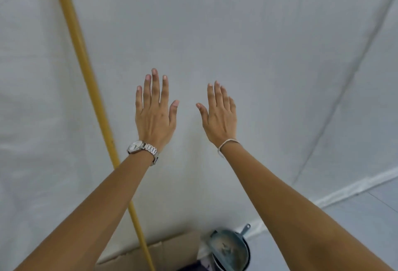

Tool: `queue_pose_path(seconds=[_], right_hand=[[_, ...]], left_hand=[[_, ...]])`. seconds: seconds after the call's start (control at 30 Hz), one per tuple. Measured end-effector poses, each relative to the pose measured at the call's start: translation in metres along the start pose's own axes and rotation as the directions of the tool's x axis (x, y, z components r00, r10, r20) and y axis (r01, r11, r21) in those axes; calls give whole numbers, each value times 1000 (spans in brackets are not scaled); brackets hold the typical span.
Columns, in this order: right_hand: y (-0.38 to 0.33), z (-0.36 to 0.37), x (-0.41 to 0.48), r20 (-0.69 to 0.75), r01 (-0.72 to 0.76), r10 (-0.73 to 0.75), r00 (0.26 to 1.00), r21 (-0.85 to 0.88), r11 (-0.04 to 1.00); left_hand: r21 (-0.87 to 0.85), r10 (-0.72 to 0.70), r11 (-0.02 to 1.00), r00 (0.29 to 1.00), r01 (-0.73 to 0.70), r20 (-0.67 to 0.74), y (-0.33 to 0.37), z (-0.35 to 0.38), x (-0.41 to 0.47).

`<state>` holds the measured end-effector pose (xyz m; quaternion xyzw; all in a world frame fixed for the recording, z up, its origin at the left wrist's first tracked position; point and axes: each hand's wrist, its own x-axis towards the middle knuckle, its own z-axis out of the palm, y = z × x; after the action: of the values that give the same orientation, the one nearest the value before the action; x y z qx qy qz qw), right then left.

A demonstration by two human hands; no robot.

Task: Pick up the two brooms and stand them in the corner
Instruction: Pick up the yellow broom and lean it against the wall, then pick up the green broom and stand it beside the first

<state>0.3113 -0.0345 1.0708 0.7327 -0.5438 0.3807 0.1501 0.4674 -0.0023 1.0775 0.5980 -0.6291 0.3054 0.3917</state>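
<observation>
The two bare forearms are nearest to the camera; they enter from the lower corners and reach forward and upward toward the wall. Behind them, the biggest thing in view is the white wall, covered by a pale sheet with soft wrinkles. A fold or seam line runs diagonally on its right side, and low at the right the sheet meets a light floor.

A long yellow broom handle leans against the wall on the left. It goes from the top edge down to the bottom edge, and the left forearm crosses in front of it. The broom head is not visible, and only this one handle can be seen.

At the bottom, a brown cardboard box stands against the wall, just beside the lower part of the handle. To the right of the box there is a blue-grey dustpan, resting on a dark round container; its surface looks dusty.

The left hand is spread flat, fingers apart, holding nothing, well apart from the handle. The right hand is also empty and flat, its fingers close together and the thumb out.

A silver wristwatch is on the left wrist, and a thin bracelet on the right wrist.
</observation>
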Motion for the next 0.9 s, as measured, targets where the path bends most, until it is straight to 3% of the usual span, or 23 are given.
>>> queue_pose_path(seconds=[0.3,0.57,0.7,0.9], right_hand=[[191,-50,-92,143,36,-10,990,-181,983],[389,-43,-211,313,2,88,946,-276,961],[450,-12,-270,400,-73,185,898,-279,958],[506,51,-357,501,-81,215,838,-277,958]], left_hand=[[-142,-98,983,985,118,139,204,65,-96],[-118,-144,972,912,204,384,374,154,-220],[-64,-177,968,843,242,507,422,194,-287],[-34,-142,976,742,216,655,449,256,-381]])
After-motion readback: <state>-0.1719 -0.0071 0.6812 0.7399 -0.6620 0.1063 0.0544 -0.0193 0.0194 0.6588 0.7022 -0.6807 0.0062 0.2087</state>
